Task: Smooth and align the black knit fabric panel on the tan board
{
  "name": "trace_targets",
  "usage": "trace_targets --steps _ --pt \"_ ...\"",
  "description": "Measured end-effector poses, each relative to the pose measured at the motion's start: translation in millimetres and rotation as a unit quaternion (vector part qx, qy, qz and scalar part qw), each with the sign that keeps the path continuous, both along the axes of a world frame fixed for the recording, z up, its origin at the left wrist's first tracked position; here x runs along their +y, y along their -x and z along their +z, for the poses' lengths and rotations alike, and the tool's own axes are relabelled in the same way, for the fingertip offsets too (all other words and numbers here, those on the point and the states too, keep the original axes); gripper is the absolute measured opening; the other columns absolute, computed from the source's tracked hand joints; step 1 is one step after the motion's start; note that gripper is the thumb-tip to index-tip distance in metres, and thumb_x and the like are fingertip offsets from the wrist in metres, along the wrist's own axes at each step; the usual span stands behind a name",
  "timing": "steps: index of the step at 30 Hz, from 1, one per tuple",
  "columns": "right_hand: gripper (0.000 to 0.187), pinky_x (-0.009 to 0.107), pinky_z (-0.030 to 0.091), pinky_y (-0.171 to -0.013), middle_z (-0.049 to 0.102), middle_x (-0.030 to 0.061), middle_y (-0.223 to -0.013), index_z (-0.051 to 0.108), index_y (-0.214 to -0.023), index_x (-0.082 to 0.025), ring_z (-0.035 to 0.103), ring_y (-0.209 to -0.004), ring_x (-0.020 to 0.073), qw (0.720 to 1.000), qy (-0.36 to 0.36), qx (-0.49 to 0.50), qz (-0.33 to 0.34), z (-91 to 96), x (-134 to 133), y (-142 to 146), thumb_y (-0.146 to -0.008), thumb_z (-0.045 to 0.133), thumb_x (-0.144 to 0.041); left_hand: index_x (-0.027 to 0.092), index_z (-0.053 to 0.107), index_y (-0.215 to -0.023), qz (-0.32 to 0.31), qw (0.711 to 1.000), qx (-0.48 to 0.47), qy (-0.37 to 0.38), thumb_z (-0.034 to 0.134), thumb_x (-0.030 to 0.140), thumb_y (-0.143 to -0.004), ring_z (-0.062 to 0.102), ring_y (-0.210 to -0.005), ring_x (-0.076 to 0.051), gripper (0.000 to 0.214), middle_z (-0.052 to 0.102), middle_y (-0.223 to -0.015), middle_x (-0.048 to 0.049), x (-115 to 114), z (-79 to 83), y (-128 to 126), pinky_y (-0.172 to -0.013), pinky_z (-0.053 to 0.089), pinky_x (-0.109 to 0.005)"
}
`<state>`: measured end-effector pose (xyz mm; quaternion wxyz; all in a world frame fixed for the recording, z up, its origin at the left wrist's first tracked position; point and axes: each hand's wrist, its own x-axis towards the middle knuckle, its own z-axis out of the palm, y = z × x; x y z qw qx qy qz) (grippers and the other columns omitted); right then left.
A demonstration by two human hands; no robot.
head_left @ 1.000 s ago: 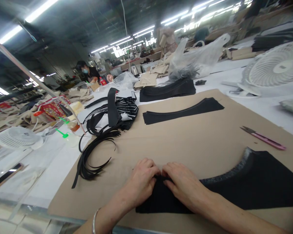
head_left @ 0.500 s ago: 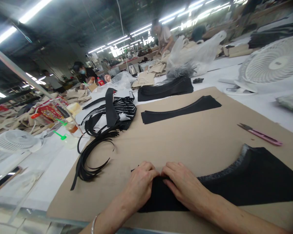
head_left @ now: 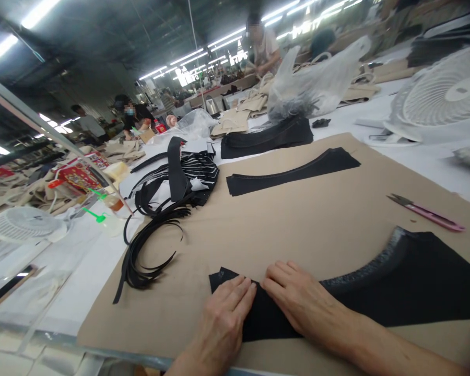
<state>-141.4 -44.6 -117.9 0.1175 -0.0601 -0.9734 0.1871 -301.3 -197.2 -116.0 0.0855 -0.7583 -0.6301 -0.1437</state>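
A black fabric piece lies in front of me, with a greyish, shiny strip along its curved upper edge. My left hand is closed at the left part of that edge, fingers together and fingertips on the fabric; its thumb is hidden. Just to the right, my right hand grips the same edge with bent fingers. Beyond my left fingertips the piece's left end pokes out, with a small folded corner. Further back lies a second black curved piece, flat by itself.
Brown board covers the table. Pink-handled thread snips lie at right. Black strips curl at left near striped black pieces. Behind are stacked black pieces, a plastic bag and a white fan. People work beyond.
My left hand has moved down and flattened, uncovering the fabric's left end and its folded corner. The right hand stays on the edge, slightly further right. The view has shifted a little.
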Motion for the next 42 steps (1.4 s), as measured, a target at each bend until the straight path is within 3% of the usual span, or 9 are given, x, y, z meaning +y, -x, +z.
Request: trace_targets --steps 5,8,11,17,22,32,36,39,42 --pt "0.021 0.034 0.033 -0.077 0.054 0.003 -0.088 0.056 -0.091 -0.019 0.044 -0.079 0.0197 0.999 -0.022 0.012 0.021 -0.2 2.8 -1.3 -0.084 0.047 -0.001 0.018 0.042 -0.138 0.005 0.997 -0.075 0.033 0.035 0.002 -0.089 0.046 -0.129 -0.016 0.052 0.056 -0.135 -0.0055 -10.1 1.1 5.5 -0.108 0.041 -0.035" --pt "0.02 0.034 0.032 -0.076 0.053 0.0027 -0.088 0.055 -0.09 -0.019 0.043 -0.078 0.019 0.999 -0.022 0.006 0.024 4.1 4.4 -0.2 -0.084 0.046 -0.001 0.023 0.051 -0.129 0.073 0.98 -0.186 0.004 0.04 0.007 -0.093 0.054 -0.118 -0.012 0.04 0.062 -0.123 -0.004 -7.1 6.7 9.0 -0.102 0.046 -0.027" --pt "0.02 0.034 0.031 -0.077 0.053 0.0033 -0.088 0.055 -0.091 -0.018 0.044 -0.078 0.0189 0.999 -0.026 -0.002 0.031 7.3 5.6 0.5 -0.085 0.046 -0.002 0.023 0.059 -0.118 0.126 0.965 -0.229 -0.022 0.041 0.008 -0.094 0.059 -0.105 -0.012 0.034 0.065 -0.11 -0.0047 -0.1 10.2 11.8 -0.091 0.051 -0.025" --pt "0.027 0.034 0.028 -0.076 0.054 0.0034 -0.09 0.056 -0.108 -0.02 0.044 -0.079 0.0191 0.998 -0.043 0.005 0.038 2.7 7.4 0.3 -0.087 0.048 -0.006 0.021 0.058 -0.123 0.089 0.982 -0.157 0.05 0.035 0.01 -0.094 0.057 -0.099 -0.019 0.039 0.063 -0.107 -0.0087 1.9 5.1 14.2 -0.088 0.052 -0.038" --pt "0.026 0.035 0.027 -0.075 0.054 0.0027 -0.089 0.057 -0.105 -0.02 0.045 -0.08 0.0187 0.997 -0.055 0.012 0.047 0.8 8.5 1.8 -0.085 0.049 -0.006 0.021 0.05 -0.134 0.07 0.993 -0.07 0.063 0.036 0.012 -0.093 0.053 -0.11 -0.022 0.044 0.06 -0.12 -0.01 -4.2 4.7 14.9 -0.095 0.048 -0.042" --pt "0.023 0.036 0.029 -0.076 0.056 0.0036 -0.087 0.058 -0.103 -0.019 0.047 -0.08 0.0202 0.994 -0.094 0.032 0.05 3.0 6.3 0.6 -0.086 0.05 -0.007 0.022 0.045 -0.138 0.091 0.993 0.027 0.065 0.035 0.008 -0.088 0.052 -0.114 -0.024 0.052 0.058 -0.124 -0.011 -6.2 3.8 4.5 -0.099 0.044 -0.047" --pt "0.026 0.036 0.032 -0.078 0.057 0.0044 -0.09 0.057 -0.105 -0.02 0.051 -0.08 0.0196 0.998 -0.051 0.0 0.041 14.5 8.2 -1.3 -0.087 0.046 -0.005 0.017 0.036 -0.142 0.102 0.993 0.008 0.054 0.032 0.004 -0.088 0.053 -0.116 -0.02 0.056 0.06 -0.124 -0.0095 -8.3 4.9 3.2 -0.104 0.04 -0.042" --pt "0.026 0.041 0.033 -0.086 0.06 0.0051 -0.099 0.053 -0.112 -0.021 0.055 -0.09 0.022 1.0 0.012 -0.026 0.007 22.6 15.1 -7.2 -0.088 0.052 -0.012 0.021 0.048 -0.133 0.118 0.991 -0.033 0.057 0.036 0.006 -0.089 0.055 -0.11 -0.019 0.048 0.063 -0.116 -0.0069 -6.3 10.0 3.5 -0.103 0.04 -0.044" --pt "0.026 0.048 0.03 -0.094 0.062 0.0053 -0.105 0.053 -0.108 -0.021 0.057 -0.097 0.025 0.995 0.082 -0.063 -0.009 29.2 24.9 -14.3 -0.084 0.061 -0.022 0.023 0.062 -0.113 0.166 0.982 -0.078 0.033 0.04 0.009 -0.09 0.056 -0.106 -0.021 0.035 0.063 -0.112 -0.0067 2.1 16.1 -3.0 -0.095 0.044 -0.044"
